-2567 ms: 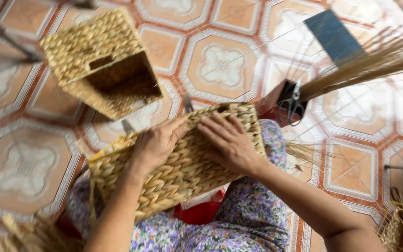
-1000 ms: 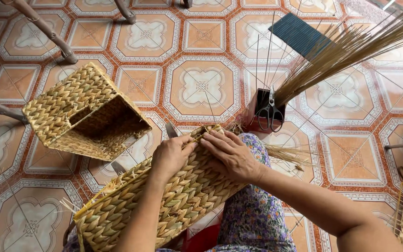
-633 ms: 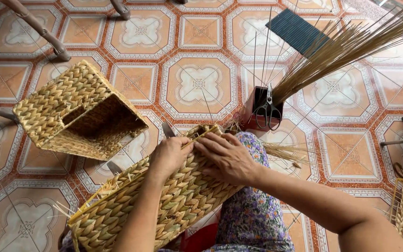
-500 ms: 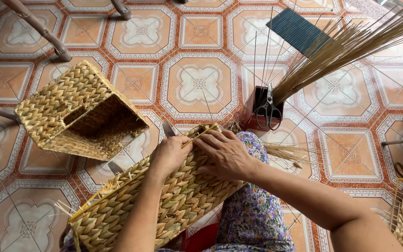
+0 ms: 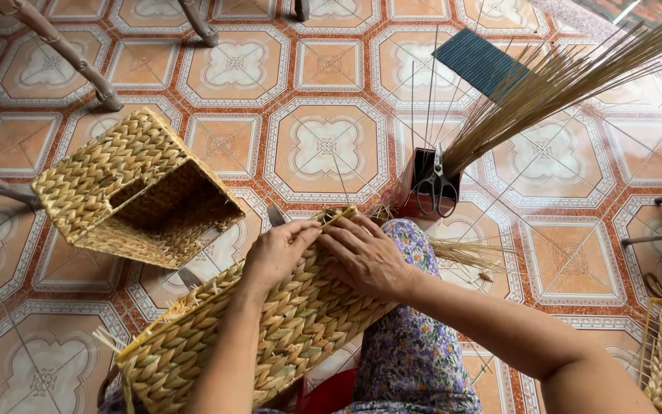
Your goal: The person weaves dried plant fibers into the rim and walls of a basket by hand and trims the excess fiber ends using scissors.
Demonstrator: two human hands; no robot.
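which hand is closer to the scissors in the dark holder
Right. The right hand rests on the woven panel just below and left of the scissors; the left hand lies further left on the panel, beyond the right one.

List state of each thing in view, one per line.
Left hand: resting on woven panel, fingers at its top edge.
Right hand: flat on the panel beside it.
Woven panel: tilted across lap.
Finished basket: tipped on its side, empty.
Scissors: closed, hung on holder.
Straw bundle: leaning out of the holder.
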